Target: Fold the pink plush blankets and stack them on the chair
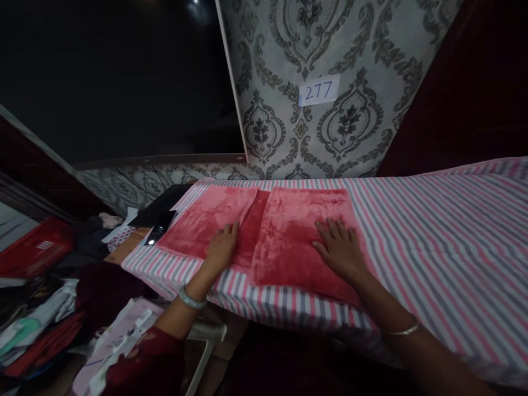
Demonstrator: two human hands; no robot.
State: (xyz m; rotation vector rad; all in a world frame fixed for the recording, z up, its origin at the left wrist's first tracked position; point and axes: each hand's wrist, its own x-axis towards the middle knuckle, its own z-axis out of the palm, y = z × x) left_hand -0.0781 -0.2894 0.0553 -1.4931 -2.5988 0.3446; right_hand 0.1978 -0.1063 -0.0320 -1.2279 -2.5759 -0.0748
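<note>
A plush pinkish-red cloth, like a towel or small blanket, lies with its two sides folded inward. A strip of its deeper red inner face shows between the flaps. My left hand rests on the left flap by its inner edge, fingers slightly bent and its thumb hidden. On the right flap, my right hand lies flat near the outer edge, with its fingers spread and palm down. Neither hand visibly grasps the cloth. A bangle circles each wrist.
Beneath the cloth is a pink, grey and white striped cover. A black phone-like object lies at its left edge. Piled clothes, a red box and a pale chair stand left. Behind are a large screen and papered wall.
</note>
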